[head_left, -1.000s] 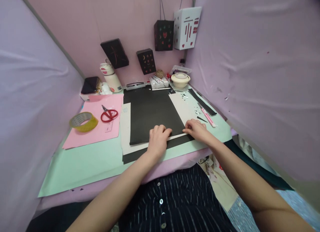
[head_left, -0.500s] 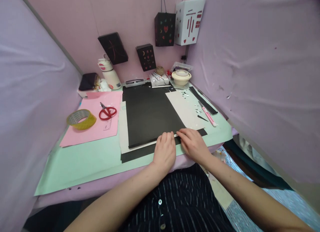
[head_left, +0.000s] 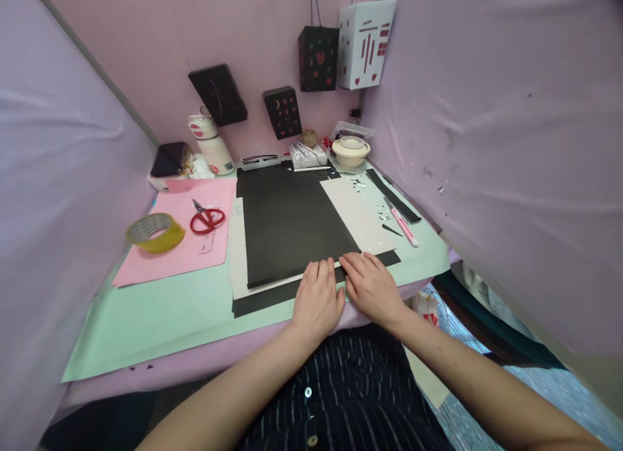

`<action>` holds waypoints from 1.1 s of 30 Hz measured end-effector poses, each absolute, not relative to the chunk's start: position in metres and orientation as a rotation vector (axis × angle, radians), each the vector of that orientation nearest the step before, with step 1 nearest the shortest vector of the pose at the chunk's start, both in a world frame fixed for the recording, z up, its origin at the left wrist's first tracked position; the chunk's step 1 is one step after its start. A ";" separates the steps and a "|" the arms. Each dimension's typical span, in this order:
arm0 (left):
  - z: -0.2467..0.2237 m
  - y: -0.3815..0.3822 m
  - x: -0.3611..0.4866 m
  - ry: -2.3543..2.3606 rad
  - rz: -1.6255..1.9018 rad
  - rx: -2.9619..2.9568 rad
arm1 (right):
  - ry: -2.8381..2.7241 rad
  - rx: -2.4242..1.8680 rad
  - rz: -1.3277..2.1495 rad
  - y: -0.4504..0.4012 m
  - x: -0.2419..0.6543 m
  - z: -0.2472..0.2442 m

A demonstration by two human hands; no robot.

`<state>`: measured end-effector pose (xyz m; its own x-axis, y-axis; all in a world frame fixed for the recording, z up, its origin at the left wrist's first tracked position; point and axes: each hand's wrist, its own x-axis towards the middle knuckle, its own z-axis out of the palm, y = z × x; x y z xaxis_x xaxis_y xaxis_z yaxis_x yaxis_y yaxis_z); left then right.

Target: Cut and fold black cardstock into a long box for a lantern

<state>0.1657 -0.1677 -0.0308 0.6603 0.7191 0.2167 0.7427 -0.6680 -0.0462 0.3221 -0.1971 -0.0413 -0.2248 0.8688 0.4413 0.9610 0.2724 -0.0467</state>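
In the middle of the pale green covered table, a large rectangular black paper sheet lies on a white flat sheet. Along its near edge, the left hand rests with fingers pressed together; the right hand has fingers side by side; whether the tips pinch paper, I cannot tell. Uneven pressure could skew or crease the edge. Rightward, the pink-handled craft knife could nick a straying hand.

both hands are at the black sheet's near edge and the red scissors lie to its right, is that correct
Wrong side: the head view shows the red scissors lying to the left of the black sheet. The left hand and right hand are at its near edge, as you say.
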 end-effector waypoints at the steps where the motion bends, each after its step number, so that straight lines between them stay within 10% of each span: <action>1: -0.031 -0.168 0.162 -1.217 -0.285 -2.733 | -2.146 -1.678 -0.356 -0.198 0.325 -0.042; 33: -0.025 -0.170 0.052 -1.539 -0.603 -2.595 | -2.195 -1.372 -0.223 -0.178 0.315 -0.030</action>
